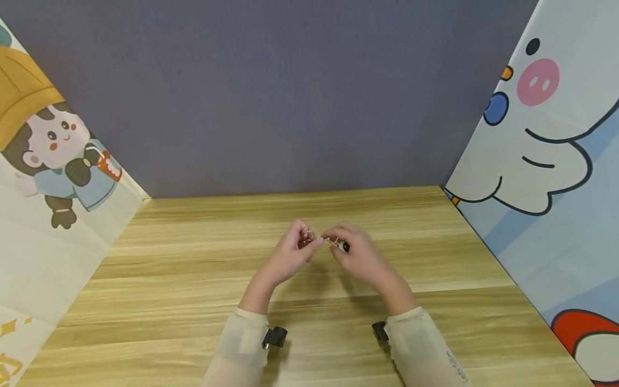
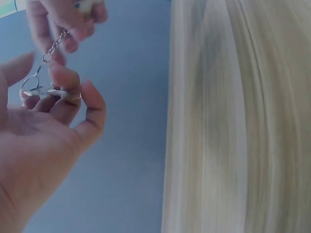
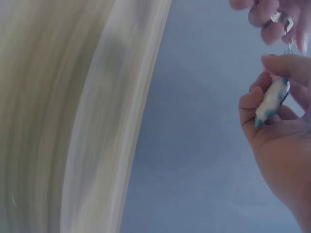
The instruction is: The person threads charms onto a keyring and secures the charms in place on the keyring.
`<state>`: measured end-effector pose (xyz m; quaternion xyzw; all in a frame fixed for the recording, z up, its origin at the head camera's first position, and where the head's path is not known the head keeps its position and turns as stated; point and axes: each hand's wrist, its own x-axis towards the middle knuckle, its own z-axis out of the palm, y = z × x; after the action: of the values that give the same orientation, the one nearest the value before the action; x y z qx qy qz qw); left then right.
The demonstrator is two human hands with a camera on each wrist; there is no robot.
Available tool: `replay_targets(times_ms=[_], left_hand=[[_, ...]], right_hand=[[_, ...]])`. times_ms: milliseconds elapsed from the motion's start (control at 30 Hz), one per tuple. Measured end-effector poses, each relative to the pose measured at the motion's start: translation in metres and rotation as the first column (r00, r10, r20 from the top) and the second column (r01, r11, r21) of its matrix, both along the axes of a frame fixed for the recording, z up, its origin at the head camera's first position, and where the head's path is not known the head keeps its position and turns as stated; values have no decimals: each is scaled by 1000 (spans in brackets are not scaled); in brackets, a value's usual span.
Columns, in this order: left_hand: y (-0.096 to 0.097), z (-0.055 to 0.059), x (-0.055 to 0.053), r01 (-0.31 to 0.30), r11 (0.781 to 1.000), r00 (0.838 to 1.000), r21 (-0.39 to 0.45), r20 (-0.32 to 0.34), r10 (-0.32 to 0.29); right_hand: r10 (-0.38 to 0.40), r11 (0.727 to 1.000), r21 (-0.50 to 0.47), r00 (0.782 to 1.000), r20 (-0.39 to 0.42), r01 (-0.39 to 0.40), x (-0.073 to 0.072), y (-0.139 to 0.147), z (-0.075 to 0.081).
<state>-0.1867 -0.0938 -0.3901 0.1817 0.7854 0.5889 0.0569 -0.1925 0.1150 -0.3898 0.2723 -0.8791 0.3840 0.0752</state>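
Note:
Over the table, both hands hold a keychain between them. My left hand [image 1: 286, 257] curls its fingers round the end with a silver split ring [image 2: 22, 88] and flat metal pieces that look like keys [image 2: 57, 92]; the fingers partly hide them. From the ring, a thin silver chain [image 2: 54, 47] runs taut toward the other hand. My right hand [image 1: 361, 258] pinches the chain near its far end. A white charm with teal spots [image 3: 273, 101] hangs inside that palm, with the fingers bent about it. In the head view the charm shows only as a small white-and-black spot.
The wood-grain tabletop [image 1: 184, 290] lies beneath both hands. A grey-blue panel [image 1: 290, 97] rises behind it. Cartoon-printed walls stand at the left [image 1: 29, 242] and the right [image 1: 556, 236]. Each sleeved forearm carries a small black wrist camera [image 1: 276, 337].

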Motion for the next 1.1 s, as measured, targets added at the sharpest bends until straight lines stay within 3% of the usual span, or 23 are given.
replay_targets(times_ms=[267,433,567,733,900,1100], left_hand=[[-15,4,-2,-43,993,999,-107,-12,42],[-21,5,-2,-80,978,997,-194,-37,74],[-24,4,-2,-124,954,992,-272,-61,112],[-28,0,-1,-185,917,980,-352,-137,145],[-31,-3,-1,-201,903,977,-380,-146,157],[-31,-3,1,-241,908,970,-344,-110,216]], right_hand=[[-4,996,92,1000,-4,4,-9,12,-3],[31,987,157,996,80,-43,-12,15,-2],[52,975,209,993,109,-74,-11,17,-1],[73,962,257,994,77,-91,-8,21,1],[35,955,291,998,50,-49,-8,21,5],[-15,959,281,991,134,-24,-9,22,11]])
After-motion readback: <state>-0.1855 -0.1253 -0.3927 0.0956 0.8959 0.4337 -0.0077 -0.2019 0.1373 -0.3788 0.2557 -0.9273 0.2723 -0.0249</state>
